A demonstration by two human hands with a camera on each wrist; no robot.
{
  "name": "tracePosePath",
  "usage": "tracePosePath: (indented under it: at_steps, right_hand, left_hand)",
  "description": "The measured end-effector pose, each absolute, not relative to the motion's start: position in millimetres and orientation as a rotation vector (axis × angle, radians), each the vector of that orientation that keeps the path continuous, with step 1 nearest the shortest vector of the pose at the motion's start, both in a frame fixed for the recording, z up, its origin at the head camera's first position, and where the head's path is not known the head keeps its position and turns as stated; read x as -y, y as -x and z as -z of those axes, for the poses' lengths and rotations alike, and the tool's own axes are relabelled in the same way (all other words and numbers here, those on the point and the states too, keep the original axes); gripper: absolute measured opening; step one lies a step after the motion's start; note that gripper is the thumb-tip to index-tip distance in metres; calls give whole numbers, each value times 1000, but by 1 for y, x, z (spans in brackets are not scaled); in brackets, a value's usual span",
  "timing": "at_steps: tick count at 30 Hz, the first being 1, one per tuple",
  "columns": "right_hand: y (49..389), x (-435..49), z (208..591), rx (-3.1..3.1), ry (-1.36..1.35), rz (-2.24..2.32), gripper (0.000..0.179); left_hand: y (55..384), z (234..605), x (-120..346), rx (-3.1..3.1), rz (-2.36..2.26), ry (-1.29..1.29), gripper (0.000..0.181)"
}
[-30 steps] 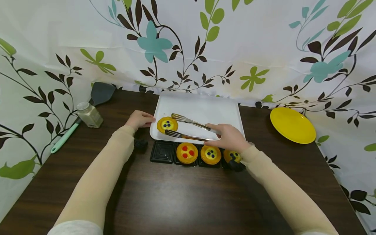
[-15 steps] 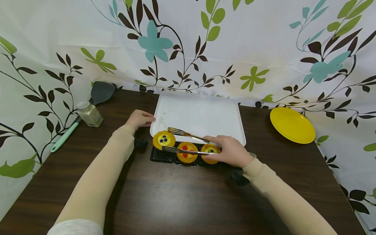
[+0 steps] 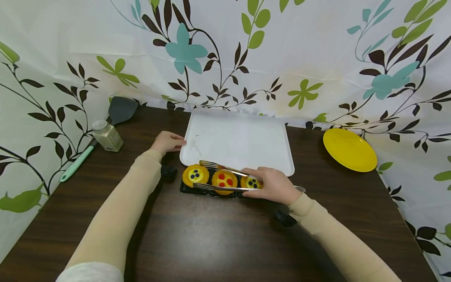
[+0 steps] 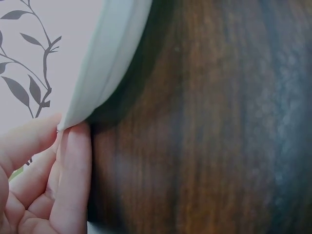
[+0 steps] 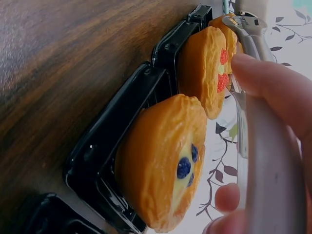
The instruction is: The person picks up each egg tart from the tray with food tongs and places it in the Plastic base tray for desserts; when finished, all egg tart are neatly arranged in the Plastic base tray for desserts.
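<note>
My left hand [image 3: 167, 141] pinches the left rim of a white tray [image 3: 239, 137]; in the left wrist view thumb and fingers [image 4: 75, 170] meet at its edge. My right hand [image 3: 273, 185] grips metal tongs [image 3: 232, 189] over a row of black plastic compartments [image 5: 112, 126]. The spread tong ends lie at either side of the leftmost blueberry tart [image 3: 195, 175], which sits at the left compartment. Beside it are a tart with red berries [image 3: 224, 179] and another blueberry tart [image 5: 156, 156], partly under the tongs. The right end of the row is hidden by my right hand.
A yellow plate [image 3: 349, 150] lies at the right. On the left stand a seasoning jar [image 3: 107, 136] and a spatula [image 3: 121, 110] with a mint handle. A patterned cloth [image 3: 225, 58] hangs behind the dark wooden table [image 3: 197, 235].
The blueberry tart has gone from the white tray down to the left compartment, moved with the tongs toward me. The tong ends have spread apart around it. My left hand stays put.
</note>
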State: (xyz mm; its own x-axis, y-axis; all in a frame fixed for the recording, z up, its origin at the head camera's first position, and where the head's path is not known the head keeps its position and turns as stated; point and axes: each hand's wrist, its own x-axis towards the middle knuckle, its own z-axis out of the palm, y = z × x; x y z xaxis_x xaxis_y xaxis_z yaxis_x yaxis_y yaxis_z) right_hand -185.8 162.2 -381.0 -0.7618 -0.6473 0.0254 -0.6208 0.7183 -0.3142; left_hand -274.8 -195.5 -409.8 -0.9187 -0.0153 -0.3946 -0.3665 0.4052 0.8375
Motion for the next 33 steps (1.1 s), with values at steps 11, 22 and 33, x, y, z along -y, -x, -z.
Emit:
tracePosePath:
  at_steps: [11,22,33]
  right_hand:
    - [183,-158,381,-2846,1044,396,68]
    - [184,-158,381,-2843,996,401,69]
    - [183,-158,381,-2862,988,382,72]
  left_hand:
    - [277,414,196,-2350,-1512,338,42]
    - [277,413,194,-2358,-1519,351,41]
    - [274,411,194,-2356,-1530,345,41]
